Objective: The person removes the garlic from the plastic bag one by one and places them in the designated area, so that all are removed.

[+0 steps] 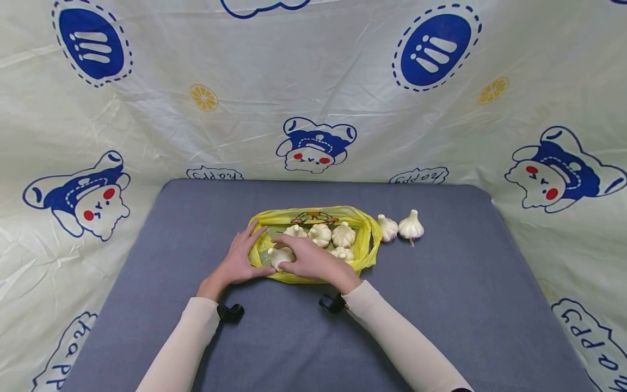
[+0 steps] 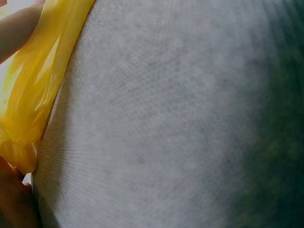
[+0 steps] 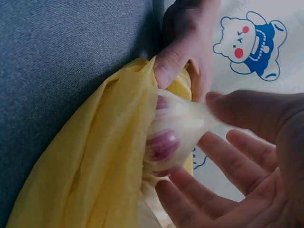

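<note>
A yellow plastic bag [image 1: 364,258] lies on the table with its mouth spread wide, and several garlic bulbs [image 1: 344,235] sit inside. My left hand [image 1: 237,261] holds the bag's left end, its thumb hooked over the rim in the right wrist view. My right hand [image 1: 315,260] reaches into the mouth near that end. Its thumb and fingers pinch a garlic bulb [image 3: 171,130] with purple streaks, the stem end pointing toward my palm. In the left wrist view only a side of the bag [image 2: 47,61] and parts of the hands show.
Two more garlic bulbs, one [image 1: 387,228] close by the bag and another [image 1: 411,226] farther right, lie on the table. The grey-blue table [image 1: 441,305] runs back to a white curtain [image 1: 313,65] printed with cartoon bears.
</note>
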The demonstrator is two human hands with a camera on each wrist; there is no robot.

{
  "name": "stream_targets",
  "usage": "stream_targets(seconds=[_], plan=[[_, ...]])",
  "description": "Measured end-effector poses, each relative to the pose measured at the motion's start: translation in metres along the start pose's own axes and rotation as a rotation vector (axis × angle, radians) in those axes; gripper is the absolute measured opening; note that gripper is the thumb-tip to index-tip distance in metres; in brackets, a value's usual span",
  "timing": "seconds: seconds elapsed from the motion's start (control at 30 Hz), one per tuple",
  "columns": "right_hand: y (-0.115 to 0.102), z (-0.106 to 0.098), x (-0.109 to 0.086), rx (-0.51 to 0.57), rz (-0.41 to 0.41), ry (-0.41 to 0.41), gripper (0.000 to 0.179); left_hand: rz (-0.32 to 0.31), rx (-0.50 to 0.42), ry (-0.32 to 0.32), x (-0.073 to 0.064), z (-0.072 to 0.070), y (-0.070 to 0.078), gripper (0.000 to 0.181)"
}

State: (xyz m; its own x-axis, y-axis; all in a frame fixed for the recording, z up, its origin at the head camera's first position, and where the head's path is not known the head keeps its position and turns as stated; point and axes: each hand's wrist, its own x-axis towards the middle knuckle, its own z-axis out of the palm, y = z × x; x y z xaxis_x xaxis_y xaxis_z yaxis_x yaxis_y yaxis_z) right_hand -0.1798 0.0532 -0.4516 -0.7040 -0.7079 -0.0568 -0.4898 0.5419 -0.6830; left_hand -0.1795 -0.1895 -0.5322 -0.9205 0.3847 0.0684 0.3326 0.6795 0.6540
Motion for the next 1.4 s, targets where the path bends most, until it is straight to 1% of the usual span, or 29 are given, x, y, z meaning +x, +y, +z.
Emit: stream_targets(seconds=[0.17, 0.3, 0.5, 0.77, 0.9, 1.07, 1.4], plan=[[0.004, 0.002, 0.011, -0.016, 0.002, -0.032, 0.056, 0.002, -0.002, -0.001, 0.000, 0.001, -0.001, 0.108], [0.009, 0.002, 0.017, -0.038, 0.018, -0.064, 0.052, 0.007, -0.001, 0.004, 0.000, 0.002, -0.001, 0.109], [0.010, 0.000, 0.020, -0.065, 0.034, -0.105, 0.045, 0.002, 0.010, 0.001, 0.000, 0.002, -0.001, 0.109], [0.007, -0.003, 0.019, -0.099, 0.043, -0.133, 0.047, -0.005, 0.003, -0.003, 0.000, 0.000, 0.002, 0.109], [0.006, -0.006, 0.018, -0.085, 0.043, -0.118, 0.045, -0.010, 0.011, -0.007, 0.000, 0.000, 0.001, 0.110], [0.005, -0.010, 0.016, -0.053, 0.042, -0.077, 0.042, -0.007, 0.009, -0.011, 0.000, -0.002, 0.002, 0.109], [0.003, -0.012, 0.009, -0.015, 0.014, 0.005, 0.046, 0.003, 0.012, -0.005, -0.002, -0.001, 0.003, 0.109]])
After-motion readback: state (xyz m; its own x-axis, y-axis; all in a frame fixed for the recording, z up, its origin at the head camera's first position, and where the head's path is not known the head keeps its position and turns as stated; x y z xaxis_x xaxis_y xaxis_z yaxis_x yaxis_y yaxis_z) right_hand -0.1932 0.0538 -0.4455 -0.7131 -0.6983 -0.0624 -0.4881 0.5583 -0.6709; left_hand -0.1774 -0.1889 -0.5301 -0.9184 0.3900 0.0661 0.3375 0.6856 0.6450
